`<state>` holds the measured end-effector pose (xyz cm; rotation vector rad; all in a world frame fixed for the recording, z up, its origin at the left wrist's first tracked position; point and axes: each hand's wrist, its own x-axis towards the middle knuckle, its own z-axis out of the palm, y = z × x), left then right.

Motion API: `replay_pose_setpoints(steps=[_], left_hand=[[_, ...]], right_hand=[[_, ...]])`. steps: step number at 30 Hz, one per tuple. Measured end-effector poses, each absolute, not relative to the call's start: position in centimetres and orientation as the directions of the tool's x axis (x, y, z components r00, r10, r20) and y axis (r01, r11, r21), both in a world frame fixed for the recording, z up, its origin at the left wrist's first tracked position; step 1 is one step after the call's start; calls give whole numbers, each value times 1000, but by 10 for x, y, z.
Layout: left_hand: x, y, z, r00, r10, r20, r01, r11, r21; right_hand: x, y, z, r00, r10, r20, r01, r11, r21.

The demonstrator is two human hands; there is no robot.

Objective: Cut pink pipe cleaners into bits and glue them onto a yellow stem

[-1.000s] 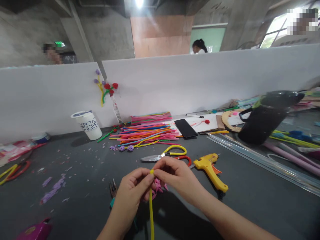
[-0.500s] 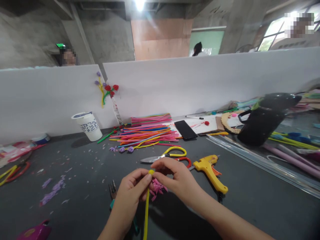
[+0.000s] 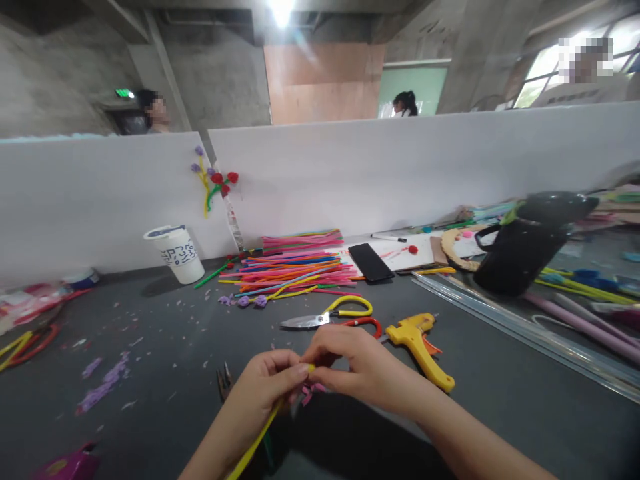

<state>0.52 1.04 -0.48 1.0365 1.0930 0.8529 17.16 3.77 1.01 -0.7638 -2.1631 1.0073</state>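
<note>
Between my two hands is a yellow pipe cleaner [image 3: 256, 445], its upper end formed into a small rounded tip. My left hand [image 3: 265, 387] is closed, thumb and fingers gripping it just below that tip, while the stem slants down to the lower left. With thumb and forefinger, my right hand [image 3: 360, 363] pinches the tip from the right. Small pink pieces [image 3: 306, 398] lie on the table partly hidden under the fingers. Beyond the hands rest scissors [image 3: 306, 322] with yellow and red handles. Pliers [image 3: 225, 381] lie beside my left wrist, partly covered.
A yellow glue gun [image 3: 419, 347] lies to the right. Behind are a bundle of coloured pipe cleaners [image 3: 295, 270], a phone [image 3: 371, 262], a white cup [image 3: 176, 257] and a black jug [image 3: 525, 247]. Purple scraps [image 3: 106, 385] are at left. A white partition [image 3: 350, 180] crosses the back.
Both hands have lowered slightly with the pipe cleaner. Its stem has swung from nearly upright to slanting lower left, and my hands cover more of the pink pieces.
</note>
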Motion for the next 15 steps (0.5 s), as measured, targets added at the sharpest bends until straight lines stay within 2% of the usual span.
replay_pose_setpoints(steps=[5, 8, 11, 15], left_hand=[[9, 10, -9, 301, 921, -248, -193, 313, 930], [14, 7, -10, 296, 932, -207, -307, 298, 904], [17, 5, -11, 321, 928, -189, -407, 315, 858], [18, 5, -12, 355, 916, -189, -476, 351, 807]], right_hand=[[166, 38, 4, -566, 811, 151, 75, 233, -970], [163, 38, 2, -555, 827, 84, -67, 56, -996], [163, 39, 1, -558, 826, 81, -134, 7, -991], [162, 38, 0, -546, 829, 122, -178, 27, -984]])
